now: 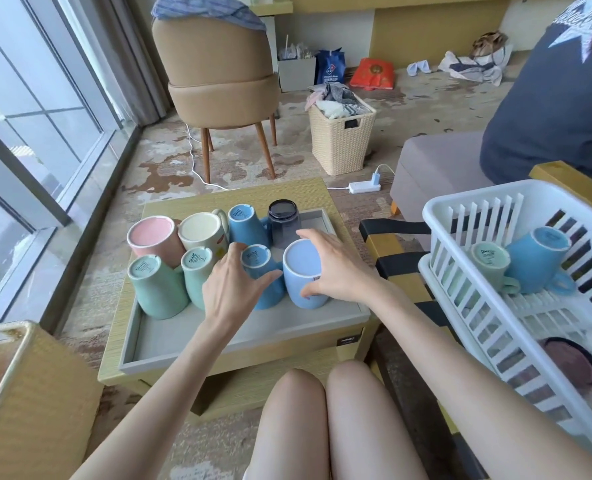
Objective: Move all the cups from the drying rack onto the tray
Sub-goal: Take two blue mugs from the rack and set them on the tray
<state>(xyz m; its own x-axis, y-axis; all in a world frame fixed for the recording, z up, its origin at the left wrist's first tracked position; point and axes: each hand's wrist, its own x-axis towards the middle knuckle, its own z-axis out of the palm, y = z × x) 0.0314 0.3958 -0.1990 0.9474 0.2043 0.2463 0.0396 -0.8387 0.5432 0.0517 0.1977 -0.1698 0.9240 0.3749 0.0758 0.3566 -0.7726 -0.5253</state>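
Eight cups stand upside down on the grey tray [169, 337] atop a low wooden table [298, 192], seen from my head camera. My right hand [336, 268] wraps around the pale blue mug [303, 271] at the tray's 3 o'clock edge, fingers curled over its rim and side. My left hand [233, 282] rests with fingers spread loosely against a small blue cup [258, 261] just beside it, gripping nothing that I can make out. At 3 o'clock from the tray, the white drying rack [516, 202] holds a green cup [488, 265] and a blue cup [537, 258], lying touching.
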